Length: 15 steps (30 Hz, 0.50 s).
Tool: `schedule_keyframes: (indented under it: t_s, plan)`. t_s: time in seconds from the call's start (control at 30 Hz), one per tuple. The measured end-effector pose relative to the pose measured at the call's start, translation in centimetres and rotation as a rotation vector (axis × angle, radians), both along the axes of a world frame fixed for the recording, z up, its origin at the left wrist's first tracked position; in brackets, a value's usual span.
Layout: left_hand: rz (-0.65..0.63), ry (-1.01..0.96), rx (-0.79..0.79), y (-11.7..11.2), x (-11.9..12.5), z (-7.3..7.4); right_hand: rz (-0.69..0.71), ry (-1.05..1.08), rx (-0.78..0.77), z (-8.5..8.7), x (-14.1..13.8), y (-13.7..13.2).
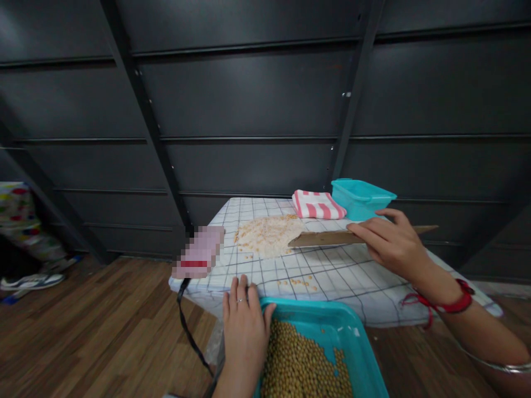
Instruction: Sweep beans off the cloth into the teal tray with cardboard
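Note:
My right hand (388, 243) pinches a strip of brown cardboard (321, 238), its long edge down on the checked tablecloth. The strip's left end touches a spread pile of pale grains (269, 235) mixed with yellowish beans. Several loose beans (301, 282) lie closer to the table's front edge. At that edge is a teal plastic tray (360, 331) with many tan-green beans (301, 359) in it. My left hand (244, 326) grips the tray's left rim, thumb on the inner side and fingers outside, reaching onto the cloth.
A folded pink-and-white striped towel (317, 205) and a teal basket (360, 199) stand at the back right. A blurred pink object (201, 251) with a black strap (185, 315) sits at the left edge. Dark wall panels (249, 94) rise behind; a person's shoe (33, 282) is far left.

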<state>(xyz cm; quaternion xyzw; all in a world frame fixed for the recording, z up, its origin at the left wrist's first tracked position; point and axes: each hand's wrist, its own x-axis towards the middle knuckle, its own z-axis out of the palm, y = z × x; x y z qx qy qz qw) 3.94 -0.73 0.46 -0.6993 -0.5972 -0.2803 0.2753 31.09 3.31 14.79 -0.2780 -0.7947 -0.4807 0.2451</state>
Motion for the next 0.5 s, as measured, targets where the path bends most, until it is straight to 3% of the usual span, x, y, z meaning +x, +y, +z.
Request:
schedule_keyframes:
  t_s: [0.3, 0.5]
  plan:
    - [-0.008, -0.021, -0.018, -0.06, 0.01, 0.05, 0.044, 0.014, -0.081, -0.27, -0.11, 0.11]
    - [-0.005, 0.003, -0.006, -0.08, -0.06, 0.2, 0.045, -0.006, -0.036, -0.1, -0.51, 0.7]
